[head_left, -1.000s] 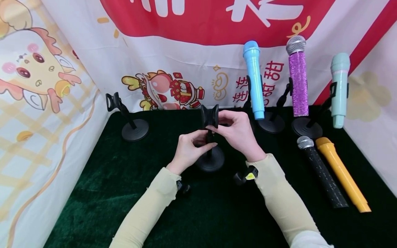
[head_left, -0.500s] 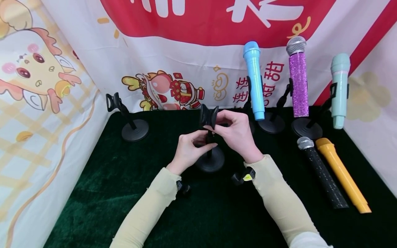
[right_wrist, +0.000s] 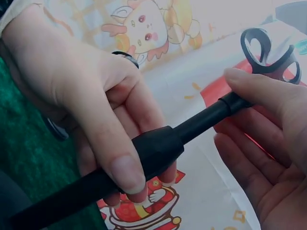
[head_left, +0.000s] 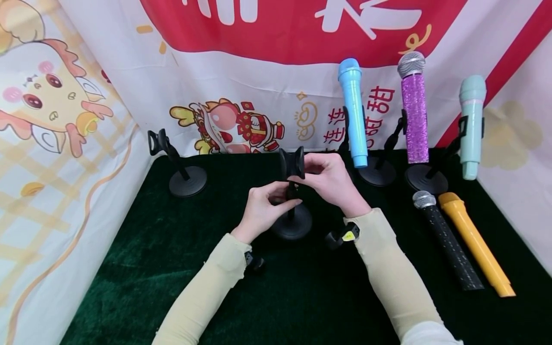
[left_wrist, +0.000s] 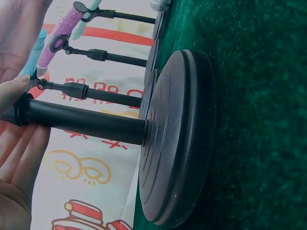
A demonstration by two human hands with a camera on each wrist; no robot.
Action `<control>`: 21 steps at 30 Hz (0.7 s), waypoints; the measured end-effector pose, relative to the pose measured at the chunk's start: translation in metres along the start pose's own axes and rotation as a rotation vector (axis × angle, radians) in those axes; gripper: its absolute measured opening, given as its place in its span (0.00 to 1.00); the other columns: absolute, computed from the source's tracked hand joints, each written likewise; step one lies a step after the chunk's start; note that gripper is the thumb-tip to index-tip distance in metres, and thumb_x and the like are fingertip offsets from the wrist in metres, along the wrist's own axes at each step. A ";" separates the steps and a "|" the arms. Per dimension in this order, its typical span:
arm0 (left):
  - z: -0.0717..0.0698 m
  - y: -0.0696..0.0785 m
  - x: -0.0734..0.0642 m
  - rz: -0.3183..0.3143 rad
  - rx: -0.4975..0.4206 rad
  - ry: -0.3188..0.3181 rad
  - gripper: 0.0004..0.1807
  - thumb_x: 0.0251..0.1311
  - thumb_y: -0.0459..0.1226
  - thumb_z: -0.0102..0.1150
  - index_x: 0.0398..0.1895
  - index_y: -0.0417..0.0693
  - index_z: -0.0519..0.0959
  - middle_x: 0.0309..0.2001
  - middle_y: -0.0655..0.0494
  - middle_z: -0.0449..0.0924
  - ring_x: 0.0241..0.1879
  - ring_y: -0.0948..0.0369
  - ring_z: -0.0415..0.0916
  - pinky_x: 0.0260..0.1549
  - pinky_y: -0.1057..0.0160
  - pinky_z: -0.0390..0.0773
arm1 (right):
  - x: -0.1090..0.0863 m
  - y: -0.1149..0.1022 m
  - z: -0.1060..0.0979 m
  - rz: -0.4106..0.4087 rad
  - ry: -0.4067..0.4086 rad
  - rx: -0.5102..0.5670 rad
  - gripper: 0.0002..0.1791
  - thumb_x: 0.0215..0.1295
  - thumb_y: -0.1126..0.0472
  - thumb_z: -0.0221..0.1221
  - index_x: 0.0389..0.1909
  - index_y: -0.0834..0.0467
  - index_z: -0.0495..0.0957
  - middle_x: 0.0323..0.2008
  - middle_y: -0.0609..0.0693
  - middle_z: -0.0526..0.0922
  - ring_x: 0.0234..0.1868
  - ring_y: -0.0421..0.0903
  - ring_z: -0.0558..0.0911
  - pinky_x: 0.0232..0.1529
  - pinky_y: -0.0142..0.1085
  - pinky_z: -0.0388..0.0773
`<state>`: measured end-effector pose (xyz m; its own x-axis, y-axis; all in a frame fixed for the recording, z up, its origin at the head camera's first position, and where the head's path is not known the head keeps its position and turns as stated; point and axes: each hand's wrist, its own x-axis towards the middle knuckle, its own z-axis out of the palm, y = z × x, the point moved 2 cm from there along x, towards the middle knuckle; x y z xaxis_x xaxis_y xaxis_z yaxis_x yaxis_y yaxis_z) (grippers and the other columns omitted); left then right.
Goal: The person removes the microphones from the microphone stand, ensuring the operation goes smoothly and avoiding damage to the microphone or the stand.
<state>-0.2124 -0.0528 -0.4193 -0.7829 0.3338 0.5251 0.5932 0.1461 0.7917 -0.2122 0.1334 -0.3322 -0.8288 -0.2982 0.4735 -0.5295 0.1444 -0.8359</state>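
A black desktop microphone stand (head_left: 292,226) stands upright on the green cloth, between my two hands. My left hand (head_left: 260,210) grips its pole, thumb in front; the right wrist view shows the thumb and fingers around a thick collar (right_wrist: 158,151). Above it, my right hand (head_left: 331,184) pinches the thin upper rod just below the clip (head_left: 292,164). That clip holds nothing, and its open cradle (right_wrist: 268,55) shows in the right wrist view. In the left wrist view the stand's round base (left_wrist: 177,139) sits flat on the cloth.
Light blue (head_left: 353,115), purple glitter (head_left: 415,115) and mint (head_left: 472,124) microphones rest in stands at the back right. A black microphone (head_left: 450,244) and a yellow one (head_left: 478,247) lie at right. Another stand (head_left: 187,181) without a microphone is at the back left.
The clip turned slightly to the left, then back again, along with my right hand. My right wrist swung inward and then outward. The left hand and the stand's base kept their place.
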 end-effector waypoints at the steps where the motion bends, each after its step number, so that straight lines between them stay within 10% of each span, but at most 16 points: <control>1: 0.000 0.000 0.000 0.002 -0.001 0.001 0.16 0.61 0.40 0.73 0.51 0.46 0.85 0.44 0.62 0.87 0.40 0.64 0.86 0.40 0.62 0.86 | 0.000 0.000 0.000 -0.003 -0.005 0.003 0.06 0.60 0.69 0.72 0.38 0.61 0.88 0.34 0.49 0.88 0.34 0.49 0.87 0.40 0.40 0.85; 21: 0.001 0.000 -0.001 -0.041 -0.034 0.015 0.15 0.59 0.39 0.75 0.48 0.46 0.86 0.41 0.61 0.88 0.39 0.62 0.86 0.40 0.61 0.86 | -0.007 0.006 0.001 -0.021 -0.019 -0.028 0.05 0.61 0.67 0.72 0.37 0.58 0.89 0.34 0.46 0.88 0.37 0.46 0.85 0.45 0.43 0.84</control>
<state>-0.2114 -0.0520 -0.4198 -0.8093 0.3143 0.4962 0.5540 0.1280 0.8226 -0.2095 0.1352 -0.3402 -0.8140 -0.3188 0.4855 -0.5520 0.1643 -0.8175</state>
